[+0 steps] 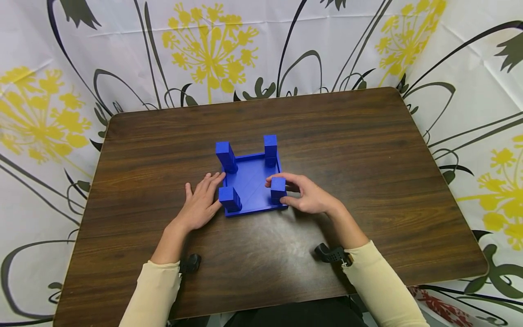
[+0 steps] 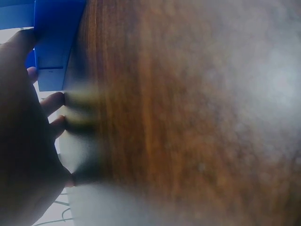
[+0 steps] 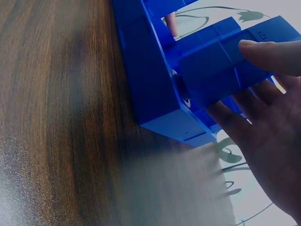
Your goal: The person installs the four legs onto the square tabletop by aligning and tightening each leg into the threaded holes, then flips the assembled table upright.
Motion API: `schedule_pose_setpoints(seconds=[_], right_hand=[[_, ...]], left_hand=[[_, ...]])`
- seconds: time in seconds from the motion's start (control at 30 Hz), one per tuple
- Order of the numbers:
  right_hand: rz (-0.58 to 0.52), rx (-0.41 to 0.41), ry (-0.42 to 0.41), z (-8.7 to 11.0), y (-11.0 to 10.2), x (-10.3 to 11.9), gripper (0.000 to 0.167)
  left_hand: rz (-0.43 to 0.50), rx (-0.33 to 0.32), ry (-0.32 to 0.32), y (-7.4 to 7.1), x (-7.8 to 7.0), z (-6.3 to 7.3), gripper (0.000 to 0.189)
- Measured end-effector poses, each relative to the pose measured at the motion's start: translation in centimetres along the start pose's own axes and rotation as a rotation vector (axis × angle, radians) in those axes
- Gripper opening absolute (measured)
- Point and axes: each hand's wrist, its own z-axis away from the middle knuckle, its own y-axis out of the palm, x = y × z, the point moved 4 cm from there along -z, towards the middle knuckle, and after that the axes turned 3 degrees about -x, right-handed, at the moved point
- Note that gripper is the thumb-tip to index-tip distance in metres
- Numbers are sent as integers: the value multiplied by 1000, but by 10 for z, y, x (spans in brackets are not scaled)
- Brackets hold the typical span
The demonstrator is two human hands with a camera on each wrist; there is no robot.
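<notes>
A shallow blue square tray [image 1: 254, 185] with low walls lies on the table, a blue square post at each corner. My right hand [image 1: 312, 196] grips the front right post [image 1: 278, 187] between thumb and fingers. In the right wrist view this post [image 3: 221, 66] leans at the corner, with a gap and a pale ring showing at its lower end. My left hand [image 1: 198, 206] lies with fingers spread against the tray's left side, beside the front left post [image 1: 229, 199]. The back left post [image 1: 226, 156] leans slightly outward in the head view; the back right post [image 1: 270, 150] looks upright.
The brown wood-grain table [image 1: 163, 150] extends around the tray on all sides. Behind it hangs a white cloth [image 1: 253, 54] with yellow and grey flowers. Black straps [image 1: 333, 254] sit at both wrists, near the table's front edge.
</notes>
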Motion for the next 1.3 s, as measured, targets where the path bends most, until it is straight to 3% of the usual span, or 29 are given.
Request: schedule_pose_setpoints(seconds=[0.67,1.0,1.23,1.3], right_hand=[[29,-77,158,-2,1,-3,44],[25,-103,152,-2,0,-5,43],[55,-123,140,-2,-1,-37,47],[62,-134,125,-2,-2,-37,46]], left_hand=[[5,7,1,-1,1,0,66],[7,11,-6,0,2,1,67],[9,9,-7,1,2,0,67],[9,9,-7,1,2,0,67]])
